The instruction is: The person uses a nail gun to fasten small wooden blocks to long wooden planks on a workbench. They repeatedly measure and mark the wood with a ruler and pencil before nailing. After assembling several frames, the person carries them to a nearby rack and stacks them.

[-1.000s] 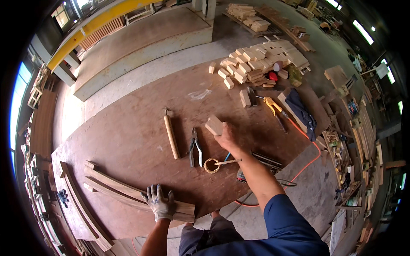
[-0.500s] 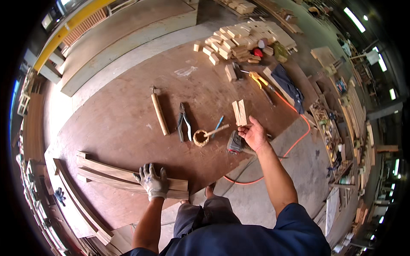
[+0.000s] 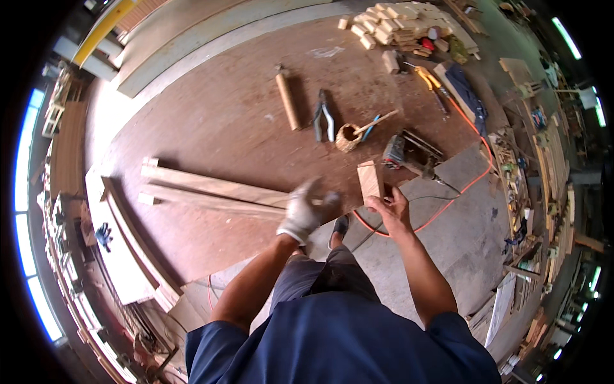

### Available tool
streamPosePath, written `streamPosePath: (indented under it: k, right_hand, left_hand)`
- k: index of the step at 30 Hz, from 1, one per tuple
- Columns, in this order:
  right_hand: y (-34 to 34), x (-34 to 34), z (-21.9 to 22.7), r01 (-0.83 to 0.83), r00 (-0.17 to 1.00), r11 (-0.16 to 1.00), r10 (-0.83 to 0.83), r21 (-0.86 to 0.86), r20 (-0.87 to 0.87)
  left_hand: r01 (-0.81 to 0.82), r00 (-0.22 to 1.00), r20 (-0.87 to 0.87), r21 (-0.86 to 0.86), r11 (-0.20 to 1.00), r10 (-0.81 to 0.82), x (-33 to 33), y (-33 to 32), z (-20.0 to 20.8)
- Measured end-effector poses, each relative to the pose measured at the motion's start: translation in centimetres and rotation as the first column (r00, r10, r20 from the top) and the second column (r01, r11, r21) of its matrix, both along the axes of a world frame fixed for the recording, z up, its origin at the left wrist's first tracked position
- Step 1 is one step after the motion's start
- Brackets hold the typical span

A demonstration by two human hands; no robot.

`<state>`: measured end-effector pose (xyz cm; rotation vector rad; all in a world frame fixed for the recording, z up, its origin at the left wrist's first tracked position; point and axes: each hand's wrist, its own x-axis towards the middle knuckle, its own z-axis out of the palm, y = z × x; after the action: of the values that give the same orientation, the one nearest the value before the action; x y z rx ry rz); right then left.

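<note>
A pale wooden block stands upright in my bare right hand, thumb and fingers closed round its lower end, just past the table's near edge. My left hand, in a whitish work glove, is at the right ends of two long wooden strips. It is blurred by motion, but its thumb stands apart from the fingers and nothing shows between them. The glove hides the ends of the strips, and I cannot make out whether it touches them. Beyond the block lies a nail gun on the tabletop.
On the brown table lie a hammer, pliers, and a small round pot with a stick in it. Farther off are a yellow-handled tool and a pile of blocks. An orange hose loops over the right edge.
My left hand has slid right along the strips to their ends. My right hand has drawn in closer to it, and the wood it holds has turned. The whole view has shifted.
</note>
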<state>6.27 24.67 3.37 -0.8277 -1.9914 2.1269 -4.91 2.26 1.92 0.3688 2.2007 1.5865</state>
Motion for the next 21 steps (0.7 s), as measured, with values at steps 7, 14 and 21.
streamPosePath:
  k: [7, 14, 21]
  right_hand:
    - [-6.2, -3.4, -2.9, -0.138, 0.983, 0.705, 0.185, 0.696, 0.008]
    - [-5.1, -3.7, -2.3, -0.190, 0.963, 0.688, 0.268, 0.700, -0.002]
    - [-6.0, -3.2, 2.3, -0.193, 0.921, 0.620, 0.381, 0.761, -0.077]
  left_hand:
    - [-0.450, 0.724, 0.685, 0.381, 0.808, 0.080, 2.0, 3.0, 0.4]
    - [-0.480, 0.633, 0.747, 0.585, 0.654, -0.203, -0.5, -0.9, -3.3]
    - [-0.379, 0.625, 0.644, 0.745, 0.550, -0.441, 0.7, -2.1, -1.7]
